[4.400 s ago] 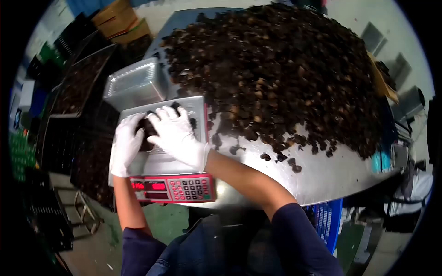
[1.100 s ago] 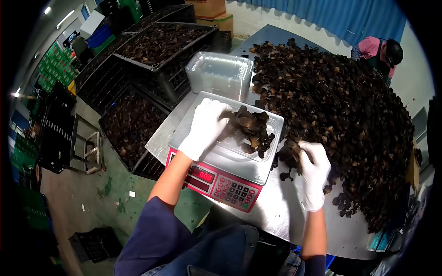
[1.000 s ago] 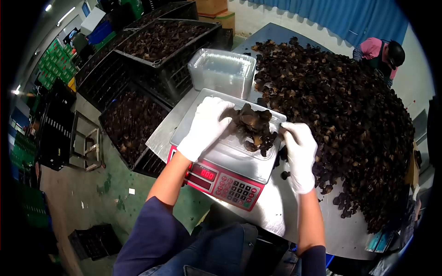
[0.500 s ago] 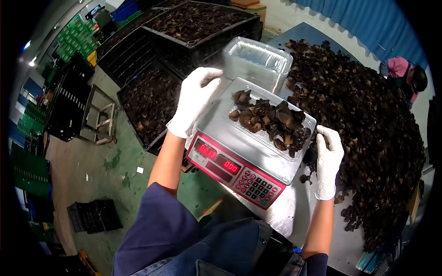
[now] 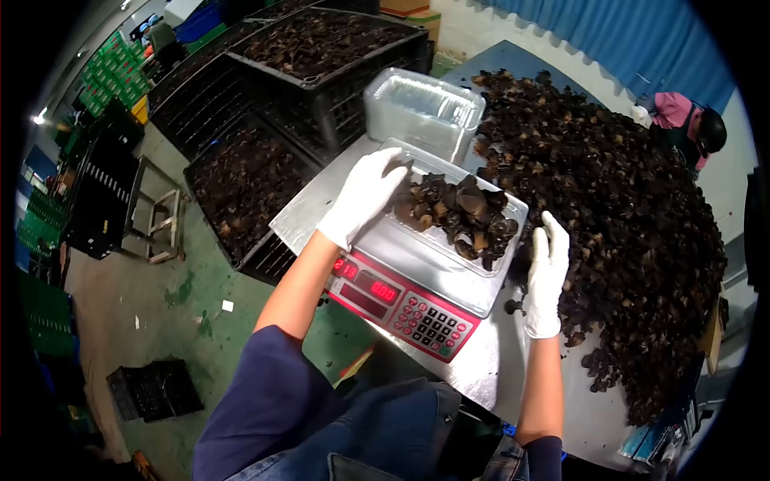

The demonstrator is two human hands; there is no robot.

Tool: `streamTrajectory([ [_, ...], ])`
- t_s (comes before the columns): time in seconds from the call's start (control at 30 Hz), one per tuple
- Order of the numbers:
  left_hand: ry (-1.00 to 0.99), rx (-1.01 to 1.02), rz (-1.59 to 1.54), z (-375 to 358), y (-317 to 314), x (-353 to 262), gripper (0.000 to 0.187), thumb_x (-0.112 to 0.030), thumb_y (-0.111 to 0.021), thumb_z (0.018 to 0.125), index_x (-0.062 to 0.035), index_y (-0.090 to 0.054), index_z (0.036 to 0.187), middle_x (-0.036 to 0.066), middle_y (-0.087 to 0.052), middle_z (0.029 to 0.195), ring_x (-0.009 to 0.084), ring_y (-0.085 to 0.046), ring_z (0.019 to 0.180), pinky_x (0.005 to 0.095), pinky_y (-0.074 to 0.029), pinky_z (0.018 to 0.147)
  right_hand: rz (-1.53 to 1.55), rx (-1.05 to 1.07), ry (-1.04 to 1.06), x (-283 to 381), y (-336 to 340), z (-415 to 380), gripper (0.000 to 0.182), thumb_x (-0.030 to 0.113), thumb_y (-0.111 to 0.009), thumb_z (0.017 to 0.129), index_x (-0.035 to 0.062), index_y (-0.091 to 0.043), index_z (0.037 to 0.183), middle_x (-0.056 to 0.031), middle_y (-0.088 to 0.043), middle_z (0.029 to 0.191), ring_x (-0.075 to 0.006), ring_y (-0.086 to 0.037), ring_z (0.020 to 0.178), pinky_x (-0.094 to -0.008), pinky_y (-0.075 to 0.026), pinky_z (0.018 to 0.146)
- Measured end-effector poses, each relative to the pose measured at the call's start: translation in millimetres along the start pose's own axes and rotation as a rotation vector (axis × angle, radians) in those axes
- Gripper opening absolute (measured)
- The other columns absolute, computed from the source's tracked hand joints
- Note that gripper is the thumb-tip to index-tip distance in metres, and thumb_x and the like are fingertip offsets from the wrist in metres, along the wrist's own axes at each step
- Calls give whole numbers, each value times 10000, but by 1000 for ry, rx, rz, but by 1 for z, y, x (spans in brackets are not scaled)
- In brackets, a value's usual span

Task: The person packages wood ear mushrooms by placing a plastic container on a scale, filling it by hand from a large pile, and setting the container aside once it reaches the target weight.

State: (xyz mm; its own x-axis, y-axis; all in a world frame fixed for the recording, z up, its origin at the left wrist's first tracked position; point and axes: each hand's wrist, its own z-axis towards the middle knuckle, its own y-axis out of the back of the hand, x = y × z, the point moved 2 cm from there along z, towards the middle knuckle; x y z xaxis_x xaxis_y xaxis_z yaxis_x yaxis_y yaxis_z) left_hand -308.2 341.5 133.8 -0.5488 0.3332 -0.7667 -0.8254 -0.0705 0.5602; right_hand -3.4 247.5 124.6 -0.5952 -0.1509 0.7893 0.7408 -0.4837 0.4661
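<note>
A clear plastic tray (image 5: 377, 232) holding dark wood ear mushrooms (image 5: 465, 210) rests on the metal plate of a red digital scale (image 5: 401, 309). My gloved left hand (image 5: 365, 195) reaches over the tray's far left corner, thumb and fingers around a dark mushroom piece there; the fingertips partly hide it. My gloved right hand (image 5: 548, 276) is raised just right of the tray, fingers loosely bent and apart, holding nothing. It is between the scale and a large mushroom pile (image 5: 618, 216). The scale's red display reads 0.00 in one window.
A stack of clear trays (image 5: 425, 112) stands behind the scale. Black crates (image 5: 321, 80) full of mushrooms are at the back left. An empty-looking black crate (image 5: 155, 390) lies on the green floor. Another person (image 5: 682, 128) is beyond the pile.
My left hand has moved from beside the tray onto the mushrooms at its far left corner. My right hand stays beside the tray. The whole view has shifted slightly.
</note>
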Motion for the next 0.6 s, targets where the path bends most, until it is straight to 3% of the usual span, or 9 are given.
streamTrajectory([
  [0.07,1,16,50,-6,2,-14,424,-201,-600,927,26,-583,1285,210,-639,1221,333,-581,1171,385,-443,1021,-51,-20,181,16,-1,2,347,97,-619,933,14,-595,1269,-160,-578,1261,-293,-545,1201,-369,-424,1037],
  [0.1,14,29,112,-7,3,-16,419,-185,-617,927,23,-582,1289,207,-637,1219,314,-595,1164,378,-443,1025,-147,-18,271,24,-3,4,444,167,-699,864,22,-597,1270,-164,-585,1254,-314,-551,1174,-393,-440,1016],
  [0.17,-18,29,121,-10,0,-13,398,-182,-615,920,14,-596,1265,210,-637,1192,332,-587,1151,394,-443,1018,-235,90,394,48,-9,12,572,257,-774,766,45,-603,1269,-164,-589,1240,-324,-556,1141,-411,-455,989],
  [0.23,-33,30,130,-12,-1,-12,404,-187,-617,919,12,-591,1270,207,-638,1187,327,-588,1149,389,-447,1013,-319,235,406,76,-18,12,652,252,-827,723,66,-589,1300,-139,-593,1240,-320,-559,1139,-387,-456,994],
  [0.27,-45,31,150,-10,0,-14,407,-181,-619,918,11,-585,1275,207,-630,1189,330,-587,1145,388,-450,1009,-382,295,427,74,-30,18,675,264,-839,693,88,-595,1297,-123,-603,1202,-309,-567,1095,-397,-475,934],
  [0.37,-77,21,138,-12,4,-15,408,-172,-620,919,12,-579,1281,200,-617,1204,322,-588,1145,382,-453,1005,-479,413,487,65,-52,27,517,227,-746,756,110,-611,1242,-96,-629,1021,-282,-603,978,-383,-492,850],
  [0.4,-38,2,102,-14,4,-14,405,-159,-618,920,13,-576,1284,187,-607,1224,302,-588,1158,370,-449,1013,-425,372,515,64,-53,28,386,161,-682,794,108,-644,1175,-96,-650,996,-280,-620,969,-379,-498,855],
  [0.53,-76,-77,98,-18,11,4,390,-126,-611,923,-4,-578,1293,146,-620,1232,238,-592,1166,347,-458,1010,-37,141,333,69,-26,24,332,66,-591,818,86,-675,1139,-131,-680,1033,-316,-642,974,-405,-501,892],
  [0.6,-57,-90,36,-19,19,13,380,-119,-613,924,-6,-584,1286,135,-627,1228,223,-601,1151,339,-466,997,26,35,232,61,-1,19,344,-11,-571,812,38,-678,1135,-143,-671,1110,-271,-647,1017,-349,-497,918],
])
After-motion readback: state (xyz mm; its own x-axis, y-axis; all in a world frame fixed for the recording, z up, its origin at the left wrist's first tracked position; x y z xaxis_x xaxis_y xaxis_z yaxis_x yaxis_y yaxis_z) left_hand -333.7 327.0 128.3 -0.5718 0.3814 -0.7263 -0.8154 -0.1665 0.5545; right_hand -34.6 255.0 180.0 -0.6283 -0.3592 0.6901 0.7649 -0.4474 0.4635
